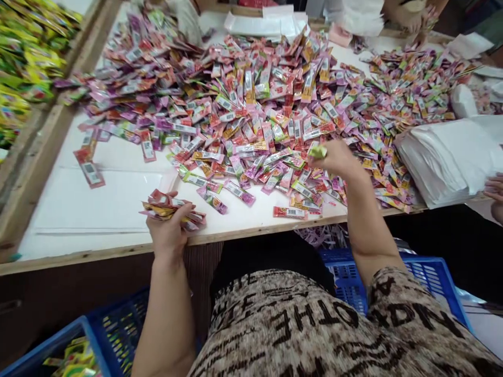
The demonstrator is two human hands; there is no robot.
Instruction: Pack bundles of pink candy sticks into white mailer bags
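Observation:
My left hand [170,222] is closed around a bunch of candy sachets [163,205], mostly red, pink and gold, close to the table's front edge. My right hand [338,157] is over the near right part of the pile, its fingers closed on a yellow-green sachet [317,152]. Below and around it spreads a large heap of small stick sachets [251,131] in pink, purple, red, green and orange, many with barcode labels. A few loose sachets, such as a red one [290,212], lie along the heap's near side.
White plastic bags [451,157] are stacked at right, with more [267,23] behind the heap. Flat white bags [98,199] lie left. Wooden rims [58,120] edge the table [129,244]. Blue crates [428,272] stand below. Other people's hands [412,21] and a glove [184,21] show.

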